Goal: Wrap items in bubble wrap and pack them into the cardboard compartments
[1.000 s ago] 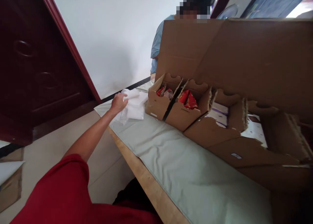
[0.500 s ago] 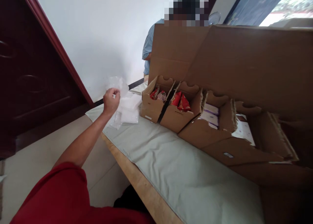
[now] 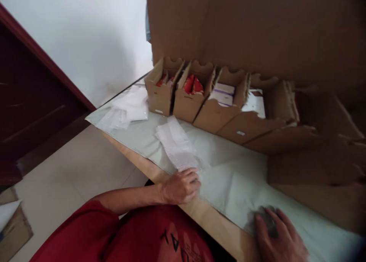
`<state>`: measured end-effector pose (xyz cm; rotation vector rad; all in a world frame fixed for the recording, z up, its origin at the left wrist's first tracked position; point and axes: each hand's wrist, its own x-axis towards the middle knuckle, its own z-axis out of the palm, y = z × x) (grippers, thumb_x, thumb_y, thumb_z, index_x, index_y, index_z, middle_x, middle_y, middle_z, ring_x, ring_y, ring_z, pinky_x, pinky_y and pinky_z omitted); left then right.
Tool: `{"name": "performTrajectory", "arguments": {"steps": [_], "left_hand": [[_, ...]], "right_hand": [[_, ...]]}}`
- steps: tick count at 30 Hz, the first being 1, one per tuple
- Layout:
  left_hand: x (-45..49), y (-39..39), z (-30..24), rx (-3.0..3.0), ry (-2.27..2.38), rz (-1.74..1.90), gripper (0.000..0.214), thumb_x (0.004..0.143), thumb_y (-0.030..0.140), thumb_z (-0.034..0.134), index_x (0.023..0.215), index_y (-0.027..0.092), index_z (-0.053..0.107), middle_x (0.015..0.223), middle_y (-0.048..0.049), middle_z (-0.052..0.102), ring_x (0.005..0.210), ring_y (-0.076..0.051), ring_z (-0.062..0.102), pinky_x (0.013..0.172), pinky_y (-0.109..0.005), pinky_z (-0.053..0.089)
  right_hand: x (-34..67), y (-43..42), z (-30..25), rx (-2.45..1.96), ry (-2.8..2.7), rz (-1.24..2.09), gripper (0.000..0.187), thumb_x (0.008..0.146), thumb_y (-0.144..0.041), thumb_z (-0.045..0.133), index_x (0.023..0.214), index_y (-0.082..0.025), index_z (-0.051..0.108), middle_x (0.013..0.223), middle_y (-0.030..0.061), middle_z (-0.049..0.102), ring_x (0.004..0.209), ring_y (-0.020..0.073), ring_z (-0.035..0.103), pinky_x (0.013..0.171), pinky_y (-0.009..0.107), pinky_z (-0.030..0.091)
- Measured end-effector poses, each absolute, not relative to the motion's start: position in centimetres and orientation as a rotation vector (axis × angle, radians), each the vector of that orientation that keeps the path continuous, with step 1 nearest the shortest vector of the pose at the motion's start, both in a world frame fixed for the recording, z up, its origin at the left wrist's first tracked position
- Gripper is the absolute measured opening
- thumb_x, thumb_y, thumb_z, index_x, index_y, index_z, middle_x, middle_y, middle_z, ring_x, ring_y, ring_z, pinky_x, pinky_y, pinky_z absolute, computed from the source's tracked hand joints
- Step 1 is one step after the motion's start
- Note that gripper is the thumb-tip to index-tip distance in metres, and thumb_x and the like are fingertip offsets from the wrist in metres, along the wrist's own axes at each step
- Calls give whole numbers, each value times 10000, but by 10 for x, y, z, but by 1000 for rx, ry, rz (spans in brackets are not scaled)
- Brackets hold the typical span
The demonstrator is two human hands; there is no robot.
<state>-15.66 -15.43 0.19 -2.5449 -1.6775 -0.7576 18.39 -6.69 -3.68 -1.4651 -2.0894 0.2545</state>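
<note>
My left hand [image 3: 180,185] rests at the near table edge with its fingers curled on the near end of a clear bubble-wrap bag [image 3: 175,143], which lies flat on the grey cloth [image 3: 225,178]. Low at the right, my right hand [image 3: 278,235] is blurred; its fingers lie spread flat on the cloth, holding nothing. A pile of the same clear bags [image 3: 126,109] sits at the far left end of the table. Behind the bag stands a row of open cardboard trays [image 3: 211,105], with red packets [image 3: 193,84] in the second one.
A tall cardboard wall [image 3: 257,29] rises behind the trays and hides the far side. A dark red door [image 3: 28,98] stands at the left. The tiled floor [image 3: 74,174] lies below the wooden table edge [image 3: 217,227]. Another box [image 3: 14,224] sits on the floor.
My left hand lifted one bag from the far pile and brought it to the near table edge, laying it flat. My right hand has come into view on the cloth. The view tilted down.
</note>
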Motion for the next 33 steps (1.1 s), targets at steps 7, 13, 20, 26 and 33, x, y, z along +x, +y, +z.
{"name": "performTrajectory", "arguments": {"steps": [7,13,20,26,33], "left_hand": [[-124,-182,6,-2969,-1462,-821,109,929,239,614,962,176,697,1047,-76,743,1130,-241,635,1073,-420,429],[-137,-190,18,-2705,-1607,-1295,134,927,172,557,931,153,689,905,-72,737,946,-206,676,928,-363,533],[-164,-199,16,-2406,-1860,-1471,150,912,109,570,973,172,693,895,-70,730,963,-224,684,909,-399,576],[-193,-193,19,-2198,-1913,-1487,165,925,95,582,1011,180,694,943,-84,750,932,-214,713,846,-381,603],[-220,-157,26,-2090,-2106,-1416,173,921,150,575,1020,182,713,1025,-81,739,982,-209,713,874,-358,617]], "right_hand": [[125,-76,4,-1182,-2121,355,366,978,-450,580,1257,-225,656,1393,152,631,1254,343,611,1023,531,503],[31,-39,21,-862,-2302,435,615,908,-402,680,1463,-204,506,1484,188,553,1313,346,562,1026,524,479],[-34,-16,13,-1002,-2005,1022,230,858,-416,640,846,-202,724,1022,122,766,950,291,693,831,422,525],[26,-3,10,-1428,-1452,1364,464,709,-645,700,749,-184,672,669,38,669,564,181,582,528,290,451],[72,34,8,-1614,-1676,922,304,666,-482,690,743,-192,646,579,5,574,563,178,504,570,308,403]]}}
